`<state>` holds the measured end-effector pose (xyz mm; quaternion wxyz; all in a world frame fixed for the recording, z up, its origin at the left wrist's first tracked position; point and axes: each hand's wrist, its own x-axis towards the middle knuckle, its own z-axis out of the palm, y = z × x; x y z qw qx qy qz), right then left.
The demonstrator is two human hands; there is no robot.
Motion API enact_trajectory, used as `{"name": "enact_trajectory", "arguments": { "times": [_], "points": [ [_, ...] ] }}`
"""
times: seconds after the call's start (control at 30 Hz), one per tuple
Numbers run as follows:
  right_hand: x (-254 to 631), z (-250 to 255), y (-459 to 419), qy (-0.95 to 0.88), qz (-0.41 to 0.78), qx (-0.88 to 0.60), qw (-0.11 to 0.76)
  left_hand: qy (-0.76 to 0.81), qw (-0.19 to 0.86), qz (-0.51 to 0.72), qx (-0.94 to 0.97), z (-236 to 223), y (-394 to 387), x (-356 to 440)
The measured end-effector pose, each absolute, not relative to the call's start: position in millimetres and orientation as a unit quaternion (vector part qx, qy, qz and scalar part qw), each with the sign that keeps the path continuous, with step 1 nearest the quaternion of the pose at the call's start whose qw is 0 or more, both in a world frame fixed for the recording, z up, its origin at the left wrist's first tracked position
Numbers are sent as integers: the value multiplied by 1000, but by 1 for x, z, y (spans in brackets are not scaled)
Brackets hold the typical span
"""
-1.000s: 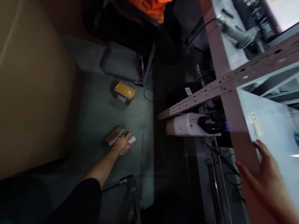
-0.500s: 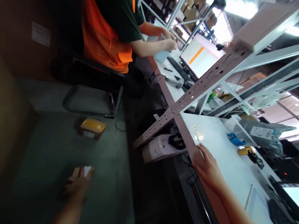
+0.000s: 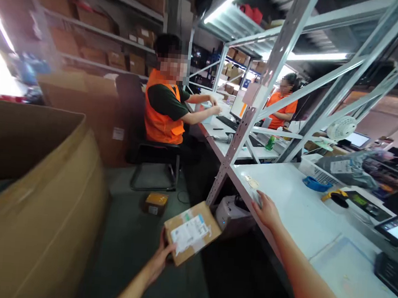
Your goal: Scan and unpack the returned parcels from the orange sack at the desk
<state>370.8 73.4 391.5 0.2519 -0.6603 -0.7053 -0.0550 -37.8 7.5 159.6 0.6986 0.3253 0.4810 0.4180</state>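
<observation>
My left hand (image 3: pixel 161 257) grips a brown cardboard box (image 3: pixel 209 232) by its near left corner. The box is held tilted above the floor, and a white shipping label (image 3: pixel 189 233) and clear tape show on its upper face. At the edge of the white table (image 3: pixel 294 207), my right hand (image 3: pixel 266 210) rests with its fingers stretched out over the rim. Just beyond those fingertips lie small pale stickers (image 3: pixel 251 182) on the tabletop.
A large open carton (image 3: pixel 49 206) stands at left. Another small box (image 3: pixel 155 203) lies on the floor near a chair (image 3: pixel 154 164), where a co-worker in an orange vest (image 3: pixel 163 114) sits. A metal post (image 3: pixel 237 138) rises at the table's corner; a keyboard (image 3: pixel 394 274) is at right.
My left hand has raised the cardboard box from near the floor up to about table height. The view has tilted up and levelled. My right hand stays at the table edge.
</observation>
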Motion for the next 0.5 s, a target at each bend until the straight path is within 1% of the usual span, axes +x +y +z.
{"name": "enact_trajectory", "arguments": {
  "times": [0.07,0.13,0.23,0.3,0.37,0.43,0.5],
  "points": [
    [362,403,57,-669,-67,-668,320,414,694,461,366,215,9,-21],
    [360,416,23,-646,-76,-655,384,353,661,485,450,270,9,1],
    [389,440,-64,-624,-97,-646,429,248,574,519,582,339,4,48],
    [430,459,-142,-589,-131,-676,422,190,540,530,626,372,1,92],
    [481,477,-227,-533,-181,-726,396,159,532,510,657,395,-4,144],
    [531,488,-312,-458,-241,-782,349,139,530,479,686,410,-11,199],
    [572,488,-388,-370,-286,-839,276,120,524,449,714,419,-21,252]
  ]
}}
